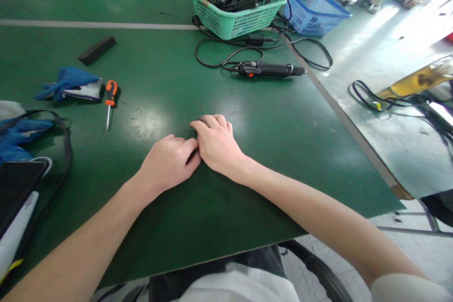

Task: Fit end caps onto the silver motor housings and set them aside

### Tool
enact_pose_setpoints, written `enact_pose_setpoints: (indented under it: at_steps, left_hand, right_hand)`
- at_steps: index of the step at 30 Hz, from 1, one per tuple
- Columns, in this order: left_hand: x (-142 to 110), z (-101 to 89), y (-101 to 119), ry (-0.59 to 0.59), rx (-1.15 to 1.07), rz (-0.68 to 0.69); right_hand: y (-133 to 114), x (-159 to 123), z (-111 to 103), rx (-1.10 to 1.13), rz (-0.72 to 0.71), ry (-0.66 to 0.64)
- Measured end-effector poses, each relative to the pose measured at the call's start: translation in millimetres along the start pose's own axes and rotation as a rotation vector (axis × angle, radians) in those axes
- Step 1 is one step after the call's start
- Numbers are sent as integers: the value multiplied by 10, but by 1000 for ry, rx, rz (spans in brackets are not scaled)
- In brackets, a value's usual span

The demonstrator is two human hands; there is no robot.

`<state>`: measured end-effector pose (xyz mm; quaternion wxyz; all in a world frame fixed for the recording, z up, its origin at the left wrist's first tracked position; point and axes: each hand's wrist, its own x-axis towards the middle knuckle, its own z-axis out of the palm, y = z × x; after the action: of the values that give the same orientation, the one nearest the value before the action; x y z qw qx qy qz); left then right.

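- Apparently, the left hand (pixel 171 160) was curled, its thumb and fingers drawn close together; whether it pinched something small, I could not tell.
- The right hand (pixel 217 144) was turned palm down with bent fingers; no tool showed in it, but what was under the fingers was hidden.
- These 2 hands touched each other, over the green tabletop (pixel 283 137).
- The electric screwdriver (pixel 267 70) lay farther out and to the right, so the right hand was nearer to it. Its long axis ran almost from left to right, with the bit end at right and the cord (pixel 231 69) leaving at left.
- The orange-handled screwdriver (pixel 111 94) lay to the left of the left hand, which was the nearer of the 2. Its shaft pointed back to the person's side, its handle away.
- Between the right hand and the electric screwdriver stretched flat tabletop; behind this tool, cord loops and the green basket (pixel 230 21) narrowed the room.
- The bit end was just beside the pale strip (pixel 345 118) at the right border, while the near edge (pixel 212 260) crossed below both hands.
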<state>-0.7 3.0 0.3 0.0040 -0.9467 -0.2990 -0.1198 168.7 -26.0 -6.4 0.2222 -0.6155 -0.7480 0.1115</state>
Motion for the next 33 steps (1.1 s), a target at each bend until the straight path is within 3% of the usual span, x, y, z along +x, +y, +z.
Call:
enact_pose_setpoints:
  at_steps: [5, 11, 15, 18, 23, 33]
  left_hand:
    - [10, -14, 16, 3, -7, -34]
    - [20, -25, 38, -21, -34, -178]
    - [34, -11, 29, -41, -76, -223]
    - [50, -2, 29, -59, -57, -200]
    - [66, -2, 25, -59, -42, -132]
    - [47, 15, 41, -36, -83, -32]
  right_hand:
    - [118, -34, -153, 77, -43, 53]
    - [374, -272, -383, 103, -148, 165]
    - [557, -390, -409, 95, -206, 138]
    - [611, -384, -360, 112, -232, 86]
    - [572, -335, -276, 110, -209, 117]
    - [555, -401, -301, 116, -291, 120]
